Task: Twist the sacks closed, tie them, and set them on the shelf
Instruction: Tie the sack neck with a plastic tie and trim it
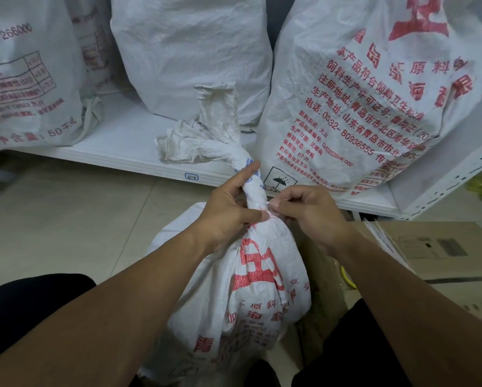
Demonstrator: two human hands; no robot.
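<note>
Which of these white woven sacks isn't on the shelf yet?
The red-printed white woven sack on the floor: the left hand grips its twisted neck and the right hand pinches there. The other sacks sit on the white metal shelf.

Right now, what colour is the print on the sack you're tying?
Red on the white sack, some blue on its twisted neck. Head view.

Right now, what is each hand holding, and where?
Left hand grips the white woven plastic sack with red print by its twisted neck; right hand pinches the neck's base, maybe a tie.
</note>
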